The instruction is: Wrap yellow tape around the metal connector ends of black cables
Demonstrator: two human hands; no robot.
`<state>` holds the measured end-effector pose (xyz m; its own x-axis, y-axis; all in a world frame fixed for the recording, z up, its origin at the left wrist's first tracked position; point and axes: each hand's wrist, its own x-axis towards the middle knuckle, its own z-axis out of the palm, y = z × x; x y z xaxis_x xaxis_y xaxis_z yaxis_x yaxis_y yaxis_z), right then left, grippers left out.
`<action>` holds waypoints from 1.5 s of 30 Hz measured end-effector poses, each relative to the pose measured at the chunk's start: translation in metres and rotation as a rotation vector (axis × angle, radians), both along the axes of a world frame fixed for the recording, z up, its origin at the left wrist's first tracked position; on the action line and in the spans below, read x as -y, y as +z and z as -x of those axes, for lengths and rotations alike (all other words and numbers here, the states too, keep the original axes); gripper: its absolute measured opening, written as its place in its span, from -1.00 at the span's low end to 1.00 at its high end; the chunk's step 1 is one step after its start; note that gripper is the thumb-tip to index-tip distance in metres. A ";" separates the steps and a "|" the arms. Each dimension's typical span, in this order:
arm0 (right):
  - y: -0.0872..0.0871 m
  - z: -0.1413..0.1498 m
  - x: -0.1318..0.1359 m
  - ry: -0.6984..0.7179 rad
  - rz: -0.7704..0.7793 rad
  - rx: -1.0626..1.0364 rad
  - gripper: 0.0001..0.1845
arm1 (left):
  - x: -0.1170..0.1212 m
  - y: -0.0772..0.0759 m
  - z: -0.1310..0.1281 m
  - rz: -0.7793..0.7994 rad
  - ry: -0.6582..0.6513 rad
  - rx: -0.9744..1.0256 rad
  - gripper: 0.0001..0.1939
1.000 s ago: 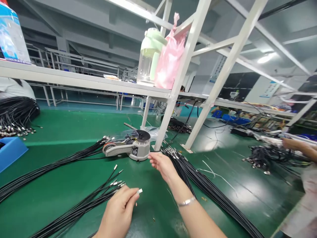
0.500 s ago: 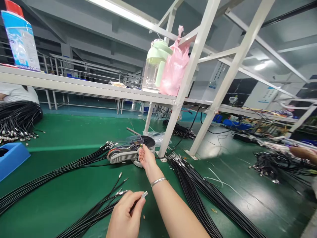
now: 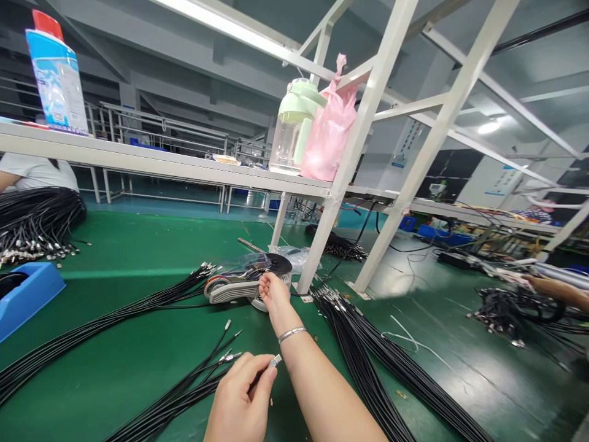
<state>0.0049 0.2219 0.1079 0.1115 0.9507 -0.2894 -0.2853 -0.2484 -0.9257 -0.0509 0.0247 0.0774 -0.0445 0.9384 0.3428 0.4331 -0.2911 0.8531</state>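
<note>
My left hand [image 3: 242, 396] is closed, pinching a cable end whose small silvery connector [image 3: 275, 361] sticks out past thumb and forefinger. Beyond it, my right hand [image 3: 275, 296] has curled fingers at the right side of a grey machine [image 3: 234, 292] with a clear cover and a black reel [image 3: 278, 264]. Whatever those fingers hold, if anything, is hidden. Left of my left hand lies a small bunch of black cables [image 3: 184, 393] with metal tips. A longer cable bundle [image 3: 105, 325] runs towards the machine from the left.
Thick black cable bundles [image 3: 391, 368] lie right of my forearm. White frame posts [image 3: 317, 245] rise behind the machine, under a shelf [image 3: 184, 167] with a jug [image 3: 288, 138] and pink bag [image 3: 329, 138]. At left are a blue holder [image 3: 34, 301] and a cable heap [image 3: 41, 221]. Another person's hand [image 3: 559, 293] is far right.
The whole scene has shifted slightly right in view. My right hand sits a little lower against the machine, its fingers more curled. My left hand keeps its pinch on the cable.
</note>
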 end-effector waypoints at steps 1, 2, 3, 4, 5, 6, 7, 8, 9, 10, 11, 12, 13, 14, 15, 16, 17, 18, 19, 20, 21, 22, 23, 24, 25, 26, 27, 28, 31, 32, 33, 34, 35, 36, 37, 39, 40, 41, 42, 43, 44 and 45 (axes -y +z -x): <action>0.001 0.000 0.000 0.008 -0.019 0.024 -0.69 | -0.001 -0.001 0.000 -0.001 -0.002 -0.003 -0.70; 0.003 0.000 0.000 0.017 -0.043 0.051 -0.70 | -0.001 -0.002 0.001 -0.004 -0.004 -0.006 -0.70; 0.006 0.000 -0.001 0.026 -0.074 0.082 -0.70 | -0.002 -0.003 0.002 -0.010 -0.006 -0.011 -0.70; 0.010 -0.002 -0.002 0.034 -0.112 0.115 -0.71 | -0.002 -0.005 0.002 -0.019 -0.002 -0.014 -0.71; 0.014 -0.006 -0.004 0.040 -0.157 0.153 -0.71 | -0.002 -0.005 0.003 -0.032 0.007 -0.018 -0.72; 0.019 -0.012 -0.006 0.043 -0.210 0.196 -0.71 | -0.002 -0.006 0.003 -0.048 0.021 -0.018 -0.73; 0.023 -0.019 -0.009 0.041 -0.266 0.245 -0.71 | -0.002 -0.007 0.003 -0.065 0.034 -0.014 -0.74; 0.028 -0.028 -0.013 0.039 -0.320 0.301 -0.71 | -0.002 -0.008 0.002 -0.079 0.039 -0.006 -0.75; 0.032 -0.037 -0.018 0.037 -0.367 0.363 -0.71 | -0.002 -0.009 0.001 -0.092 0.042 0.009 -0.75; 0.035 -0.047 -0.022 0.041 -0.402 0.429 -0.72 | -0.002 -0.010 -0.001 -0.105 0.048 0.030 -0.75; 0.037 -0.055 -0.026 0.052 -0.427 0.494 -0.74 | -0.002 -0.011 -0.003 -0.119 0.064 0.055 -0.75; 0.037 -0.062 -0.030 0.068 -0.445 0.557 -0.75 | -0.002 -0.013 -0.004 -0.131 0.092 0.082 -0.76; 0.038 -0.067 -0.034 0.087 -0.460 0.613 -0.76 | -0.003 -0.015 -0.006 -0.144 0.124 0.106 -0.76; 0.037 -0.069 -0.038 0.107 -0.474 0.661 -0.77 | -0.004 -0.017 -0.007 -0.157 0.155 0.122 -0.76; 0.038 -0.070 -0.042 0.126 -0.488 0.700 -0.77 | -0.004 -0.019 -0.007 -0.169 0.175 0.127 -0.77; 0.038 -0.068 -0.045 0.142 -0.500 0.731 -0.77 | -0.005 -0.020 -0.005 -0.180 0.169 0.115 -0.78; 0.041 -0.066 -0.048 0.156 -0.510 0.755 -0.77 | -0.006 -0.021 -0.003 -0.192 0.149 0.092 -0.79; 0.044 -0.063 -0.049 0.170 -0.517 0.772 -0.77 | -0.006 -0.021 0.000 -0.204 0.124 0.063 -0.80; 0.048 -0.061 -0.049 0.182 -0.522 0.781 -0.77 | -0.005 -0.020 0.002 -0.214 0.103 0.034 -0.81; 0.053 -0.060 -0.047 0.192 -0.526 0.783 -0.78 | -0.005 -0.019 0.005 -0.219 0.088 0.011 -0.81; 0.058 -0.061 -0.041 0.200 -0.530 0.777 -0.79 | -0.004 -0.018 0.007 -0.218 0.078 -0.005 -0.81; 0.061 -0.064 -0.031 0.207 -0.534 0.764 -0.82 | -0.003 -0.017 0.008 -0.212 0.076 -0.010 -0.81; 0.062 -0.069 -0.016 0.213 -0.540 0.744 -0.84 | -0.001 -0.015 0.008 -0.202 0.085 -0.008 -0.80; 0.060 -0.075 0.003 0.219 -0.544 0.718 -0.84 | 0.000 -0.014 0.007 -0.190 0.092 -0.003 -0.81; 0.055 -0.081 0.026 0.233 -0.546 0.688 -0.82 | 0.001 -0.013 0.005 -0.180 0.102 0.003 -0.81; 0.048 -0.088 0.053 0.259 -0.538 0.658 -0.81 | 0.003 -0.012 0.004 -0.170 0.111 0.008 -0.81; 0.039 -0.094 0.082 0.291 -0.520 0.631 -0.80 | 0.004 -0.011 0.002 -0.167 0.116 0.009 -0.82; 0.029 -0.098 0.111 0.318 -0.501 0.599 -0.78 | 0.006 -0.010 0.000 -0.166 0.117 0.006 -0.83; 0.000 -0.100 0.184 0.345 -0.408 0.385 -0.79 | 0.014 -0.009 -0.005 -0.187 0.106 -0.032 -0.85; -0.007 -0.098 0.200 0.337 -0.384 0.320 -0.79 | 0.018 -0.009 -0.007 -0.199 0.101 -0.052 -0.84; -0.012 -0.095 0.211 0.332 -0.367 0.264 -0.80 | 0.023 -0.009 -0.007 -0.211 0.094 -0.073 -0.84; -0.016 -0.091 0.219 0.333 -0.354 0.217 -0.80 | 0.027 -0.009 -0.008 -0.221 0.089 -0.090 -0.84; -0.018 -0.089 0.224 0.339 -0.344 0.180 -0.81 | 0.032 -0.009 -0.008 -0.227 0.084 -0.104 -0.84; -0.019 -0.086 0.227 0.347 -0.335 0.148 -0.81 | 0.037 -0.009 -0.009 -0.229 0.085 -0.111 -0.84; -0.020 -0.084 0.228 0.355 -0.324 0.122 -0.82 | 0.042 -0.009 -0.009 -0.226 0.089 -0.114 -0.85; -0.019 -0.083 0.230 0.364 -0.300 0.086 -0.82 | 0.050 -0.009 -0.008 -0.218 0.104 -0.115 -0.86; -0.019 -0.083 0.231 0.367 -0.291 0.076 -0.82 | 0.052 -0.009 -0.008 -0.222 0.110 -0.115 -0.86; -0.019 -0.083 0.232 0.370 -0.286 0.070 -0.82 | 0.055 -0.010 -0.007 -0.234 0.112 -0.115 -0.85; -0.019 -0.083 0.233 0.373 -0.284 0.069 -0.81 | 0.056 -0.010 -0.007 -0.252 0.111 -0.113 -0.85; -0.018 -0.083 0.234 0.374 -0.284 0.070 -0.81 | 0.057 -0.011 -0.006 -0.275 0.106 -0.113 -0.84; -0.018 -0.083 0.235 0.371 -0.286 0.073 -0.81 | 0.058 -0.011 -0.005 -0.298 0.098 -0.113 -0.83; -0.018 -0.083 0.236 0.364 -0.286 0.077 -0.81 | 0.058 -0.012 -0.005 -0.319 0.086 -0.116 -0.82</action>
<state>0.0881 -0.0145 0.0900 -0.2337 0.9722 -0.0137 -0.1549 -0.0511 -0.9866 -0.0460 -0.0337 0.0658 -0.0626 0.7776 0.6256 0.5566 -0.4931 0.6686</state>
